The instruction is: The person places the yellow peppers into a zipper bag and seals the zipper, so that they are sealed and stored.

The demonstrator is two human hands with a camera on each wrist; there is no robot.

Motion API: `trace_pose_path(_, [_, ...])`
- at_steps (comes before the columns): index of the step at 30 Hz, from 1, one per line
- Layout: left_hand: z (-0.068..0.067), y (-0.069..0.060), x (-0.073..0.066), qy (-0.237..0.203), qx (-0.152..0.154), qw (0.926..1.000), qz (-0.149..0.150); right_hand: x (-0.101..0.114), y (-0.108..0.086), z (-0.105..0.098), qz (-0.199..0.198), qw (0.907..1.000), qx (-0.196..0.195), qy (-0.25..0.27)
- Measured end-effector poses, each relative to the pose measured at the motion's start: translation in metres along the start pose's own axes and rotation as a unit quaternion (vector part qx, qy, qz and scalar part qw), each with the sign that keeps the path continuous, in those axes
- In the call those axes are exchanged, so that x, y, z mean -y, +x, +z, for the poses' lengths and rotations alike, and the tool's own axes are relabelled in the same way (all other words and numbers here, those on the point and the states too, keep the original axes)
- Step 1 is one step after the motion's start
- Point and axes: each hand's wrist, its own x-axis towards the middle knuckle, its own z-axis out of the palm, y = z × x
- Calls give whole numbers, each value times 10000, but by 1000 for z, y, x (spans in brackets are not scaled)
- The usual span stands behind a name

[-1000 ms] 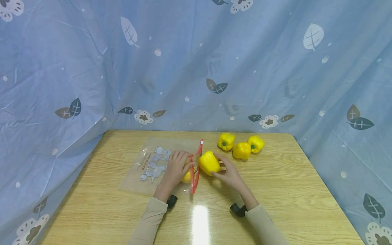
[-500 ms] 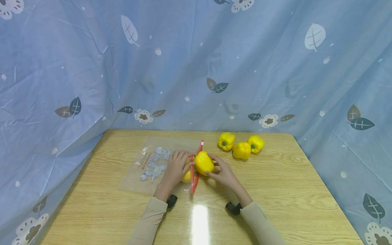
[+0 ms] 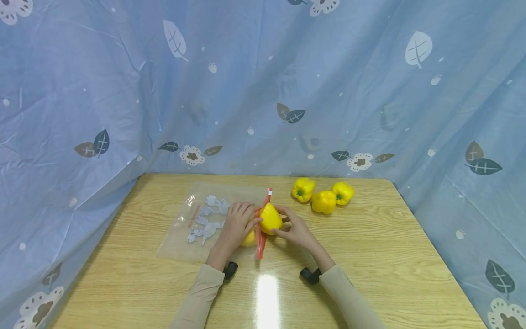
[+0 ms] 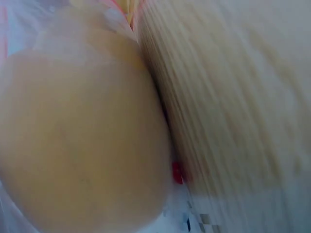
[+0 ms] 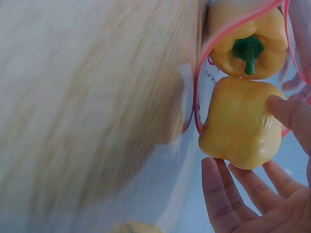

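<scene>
My right hand (image 3: 299, 232) grips a yellow bell pepper (image 3: 270, 219) between thumb and fingers, at the mouth of a clear zip bag (image 3: 174, 240) with a red zip edge (image 3: 260, 249). Lying flat to the left, the bag bears grey printed figures. My left hand (image 3: 234, 226) is over its mouth, the thumb by the red edge, and holds the upper layer up. Another bell pepper (image 5: 223, 53) sits inside, its green stem facing the opening; the held one touches or nearly touches it. Through plastic, that bagged pepper (image 4: 82, 145) fills much of the left wrist view.
Three more yellow bell peppers stand together at the back right: one pepper (image 3: 303, 190) on the left, another (image 3: 323, 202) in front, a third (image 3: 343, 193) on the right. The wooden table (image 3: 370, 265) ends at a blue patterned curtain (image 3: 246, 91).
My right hand has moved left with the bell pepper, from just outside the red edge into the bag's mouth. The left hand stays nearly in place.
</scene>
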Motion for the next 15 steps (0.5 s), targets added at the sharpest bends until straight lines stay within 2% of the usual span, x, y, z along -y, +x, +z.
trace_pose_path(5, [-1, 0, -1, -20, 8, 10000, 35, -1, 5, 3, 10, 9999, 12, 141])
trace_pose_path(15, [0, 0, -2, -99, -3, 9999, 84, -1, 13, 12, 293, 9986, -201, 389])
